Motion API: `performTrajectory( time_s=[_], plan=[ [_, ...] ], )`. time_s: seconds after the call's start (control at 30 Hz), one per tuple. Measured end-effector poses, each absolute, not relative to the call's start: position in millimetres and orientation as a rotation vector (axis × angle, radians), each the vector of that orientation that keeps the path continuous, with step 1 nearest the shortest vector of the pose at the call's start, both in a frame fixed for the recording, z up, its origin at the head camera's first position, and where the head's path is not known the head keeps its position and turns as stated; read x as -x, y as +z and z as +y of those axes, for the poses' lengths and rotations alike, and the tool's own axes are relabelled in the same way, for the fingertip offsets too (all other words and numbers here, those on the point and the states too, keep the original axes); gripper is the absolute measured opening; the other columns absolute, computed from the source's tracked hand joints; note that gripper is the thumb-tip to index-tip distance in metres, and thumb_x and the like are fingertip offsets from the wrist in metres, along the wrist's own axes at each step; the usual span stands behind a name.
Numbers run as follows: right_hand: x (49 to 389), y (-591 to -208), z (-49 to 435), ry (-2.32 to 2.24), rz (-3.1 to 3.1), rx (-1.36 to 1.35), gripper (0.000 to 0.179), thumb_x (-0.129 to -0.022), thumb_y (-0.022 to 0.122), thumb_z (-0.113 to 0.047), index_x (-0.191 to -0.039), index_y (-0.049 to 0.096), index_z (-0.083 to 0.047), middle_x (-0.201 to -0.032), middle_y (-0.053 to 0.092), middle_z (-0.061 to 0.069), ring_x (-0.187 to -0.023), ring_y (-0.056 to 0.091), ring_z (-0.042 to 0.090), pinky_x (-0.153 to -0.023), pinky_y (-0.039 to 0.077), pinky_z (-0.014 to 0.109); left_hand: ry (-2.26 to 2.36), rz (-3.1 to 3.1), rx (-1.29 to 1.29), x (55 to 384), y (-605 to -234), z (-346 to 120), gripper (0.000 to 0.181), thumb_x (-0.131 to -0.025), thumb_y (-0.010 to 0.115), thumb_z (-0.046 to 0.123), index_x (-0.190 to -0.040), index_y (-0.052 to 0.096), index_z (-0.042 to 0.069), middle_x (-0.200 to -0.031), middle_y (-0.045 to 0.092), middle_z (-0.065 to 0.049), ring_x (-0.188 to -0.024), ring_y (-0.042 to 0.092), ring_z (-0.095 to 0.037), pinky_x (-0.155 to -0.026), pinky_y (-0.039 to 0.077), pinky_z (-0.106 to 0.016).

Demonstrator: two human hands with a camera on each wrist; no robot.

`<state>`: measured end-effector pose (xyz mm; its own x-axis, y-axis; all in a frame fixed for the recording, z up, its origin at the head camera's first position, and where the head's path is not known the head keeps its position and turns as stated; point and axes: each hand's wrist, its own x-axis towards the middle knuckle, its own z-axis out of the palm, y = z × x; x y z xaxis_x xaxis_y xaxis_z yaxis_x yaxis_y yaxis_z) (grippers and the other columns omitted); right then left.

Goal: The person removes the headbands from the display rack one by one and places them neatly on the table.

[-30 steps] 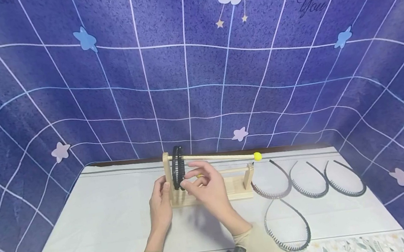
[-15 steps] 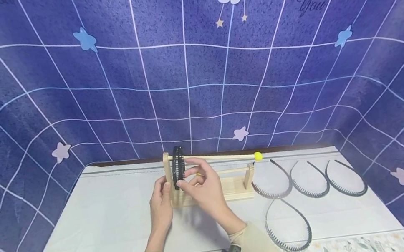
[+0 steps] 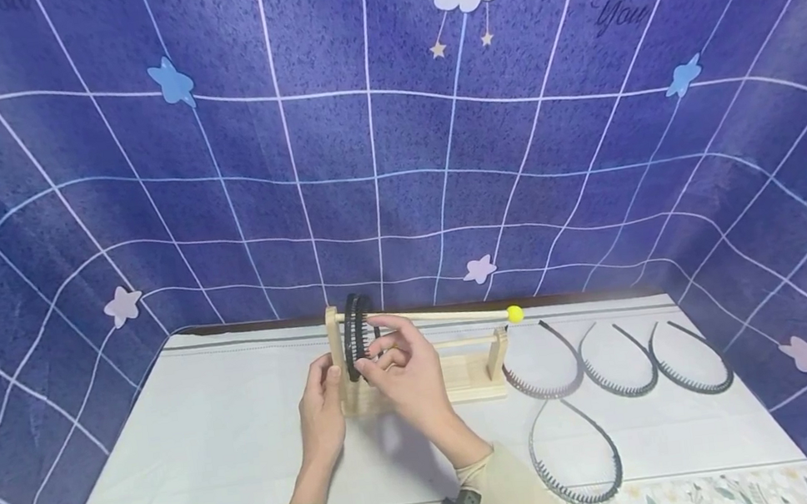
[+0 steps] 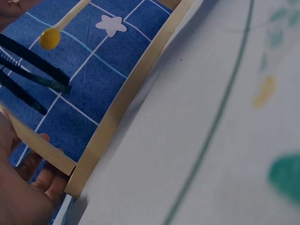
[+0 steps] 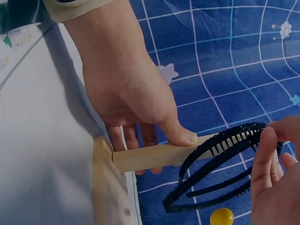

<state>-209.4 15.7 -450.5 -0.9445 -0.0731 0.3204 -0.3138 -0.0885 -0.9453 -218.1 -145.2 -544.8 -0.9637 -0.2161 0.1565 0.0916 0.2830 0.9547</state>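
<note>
Black headbands (image 3: pixel 352 339) are fanning apart slightly; your right hand (image 3: pixel 411 371) is pinching one, left hand (image 3: pixel 321 403) gripping the wooden post (image 3: pixel 334 338).

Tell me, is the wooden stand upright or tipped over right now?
Upright. The wooden stand sits base-down on the white cloth, its left post and right post rising, the left hand gripping the left post.

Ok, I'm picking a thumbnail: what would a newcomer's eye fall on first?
Probably the blue backdrop, with its pale grid and stars, filling most of the head view. Next, the yellow ball at the right end of the upper rod of the wooden rack, and black headbands, held by the right hand, around the rod's other end. Four more headbands lie on the table at right.
</note>
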Motion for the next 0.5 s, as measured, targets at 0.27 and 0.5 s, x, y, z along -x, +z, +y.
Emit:
performTrajectory(
  time_s=[0.27,0.5],
  plan=[
    [209.3,-450.3,18.0,2.162,-1.972,-0.462,0.059,-0.090,0.079,0.012,-0.145,0.066,-0.003,-0.099,0.070,0.016,-0.070,0.066,0.005,-0.058,0.054,0.015,-1.740,-2.295,-0.123,218.0,-546.8,-146.1,0.054,-0.121,0.039,0.046,-0.158,0.053,0.009,-0.155,0.063,-0.023,-0.148,0.056,-0.047,-0.121,0.044,-0.069],
    [211.1,-446.6,23.3,2.161,-1.924,-0.508,0.060,-0.090,0.077,0.013,-0.146,0.066,-0.003,-0.099,0.069,0.019,-0.070,0.064,0.004,-0.057,0.050,0.013,-1.742,-2.277,-0.115,220.6,-548.4,-146.3,0.052,-0.121,0.041,0.045,-0.157,0.054,0.009,-0.153,0.065,-0.023,-0.145,0.059,-0.046,-0.119,0.046,-0.068]
  ],
)
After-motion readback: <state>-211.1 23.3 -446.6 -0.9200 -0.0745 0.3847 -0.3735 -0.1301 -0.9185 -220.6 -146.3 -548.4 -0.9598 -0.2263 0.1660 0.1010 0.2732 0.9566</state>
